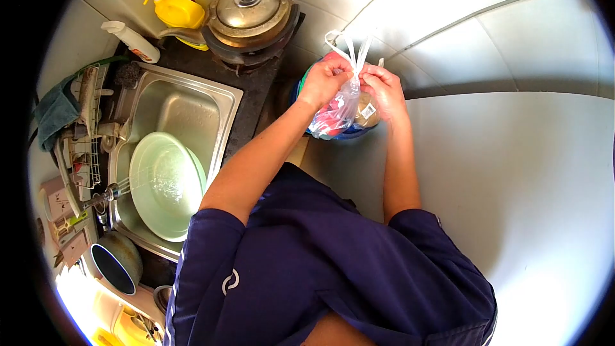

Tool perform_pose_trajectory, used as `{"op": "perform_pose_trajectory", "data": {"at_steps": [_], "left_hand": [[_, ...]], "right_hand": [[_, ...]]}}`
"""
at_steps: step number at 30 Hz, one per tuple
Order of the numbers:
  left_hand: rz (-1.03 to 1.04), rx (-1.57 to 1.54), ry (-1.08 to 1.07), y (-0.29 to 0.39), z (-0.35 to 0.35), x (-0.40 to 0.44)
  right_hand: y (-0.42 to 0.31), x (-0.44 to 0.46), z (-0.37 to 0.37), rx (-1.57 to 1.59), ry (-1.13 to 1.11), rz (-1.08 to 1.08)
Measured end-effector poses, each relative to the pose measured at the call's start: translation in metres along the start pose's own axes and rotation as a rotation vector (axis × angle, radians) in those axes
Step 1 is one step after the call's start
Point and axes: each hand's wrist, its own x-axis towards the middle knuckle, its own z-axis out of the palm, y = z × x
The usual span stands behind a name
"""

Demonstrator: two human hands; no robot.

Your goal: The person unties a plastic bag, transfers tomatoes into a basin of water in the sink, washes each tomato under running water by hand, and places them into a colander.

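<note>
A clear plastic bag point(343, 110) with red items inside hangs below my two hands, its white handles standing up between them. My left hand point(325, 81) is closed on the bag's gathered neck from the left. On the other side, the fingers of my right hand point(383, 90) pinch the same neck near the base of the handles. Under and behind the bag is a blue container point(359, 133), mostly hidden. A brown package with a white label point(367, 111) shows beside the bag, below my right hand.
Left of me, water runs from a faucet point(109, 193) into a pale green basin point(163, 186) in the steel sink point(224, 99). A lidded pot point(250, 9) sits on the stove, beside a yellow bottle point(179, 11). A large grey surface point(487, 173) lies at right.
</note>
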Motion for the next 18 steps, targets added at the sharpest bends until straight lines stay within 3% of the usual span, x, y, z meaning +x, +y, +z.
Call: {"op": "perform_pose_trajectory", "data": {"at_steps": [7, 11, 13, 18], "left_hand": [[0.197, 0.149, -0.060, 0.003, -0.006, 0.001], [0.192, 0.288, -0.018, 0.014, -0.007, -0.005], [0.178, 0.318, 0.004, 0.016, -0.006, -0.007], [0.398, 0.423, 0.159, 0.023, -0.001, -0.012]], "right_hand": [[-0.018, 0.007, -0.009, -0.396, -0.156, -0.030], [-0.015, 0.009, -0.008, -0.557, -0.139, -0.035], [-0.010, 0.011, -0.010, -0.554, -0.128, -0.068], [-0.006, 0.012, -0.008, -0.539, -0.088, -0.111]]}}
